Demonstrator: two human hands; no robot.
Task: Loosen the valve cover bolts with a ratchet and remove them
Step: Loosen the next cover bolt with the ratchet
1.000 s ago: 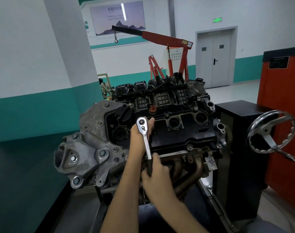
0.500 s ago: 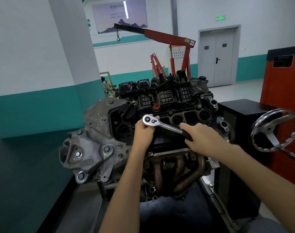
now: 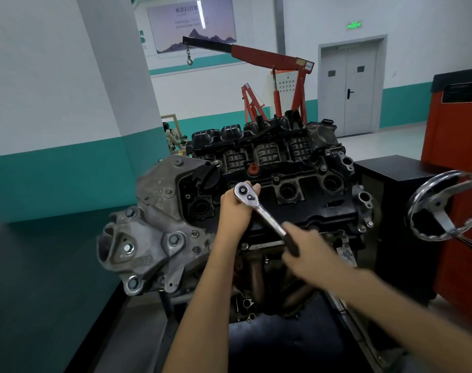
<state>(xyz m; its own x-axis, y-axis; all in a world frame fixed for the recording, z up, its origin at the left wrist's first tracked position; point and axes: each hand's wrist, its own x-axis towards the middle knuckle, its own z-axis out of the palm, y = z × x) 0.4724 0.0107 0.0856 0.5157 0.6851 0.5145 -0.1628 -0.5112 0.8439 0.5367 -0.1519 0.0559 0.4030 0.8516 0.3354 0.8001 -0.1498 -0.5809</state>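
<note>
Ratchet (image 3: 259, 210) lies over the near edge of the black valve cover (image 3: 310, 208). Its long axis slants from the black grip, nearest the person and to the right, up and left to the chrome head. The right hand (image 3: 307, 251) is wrapped round the grip. The left hand (image 3: 236, 211) curls round the head from below, thumb tip beside it. Both forearms cross in front of the rusty exhaust manifold (image 3: 256, 275). A chrome handwheel (image 3: 444, 208) stands well apart on the right. Whatever sits under the head is hidden by the left hand. Beyond the cover sits the ribbed intake manifold (image 3: 267, 152), then a red engine hoist (image 3: 269, 57) and a grey double door (image 3: 348, 87).
</note>
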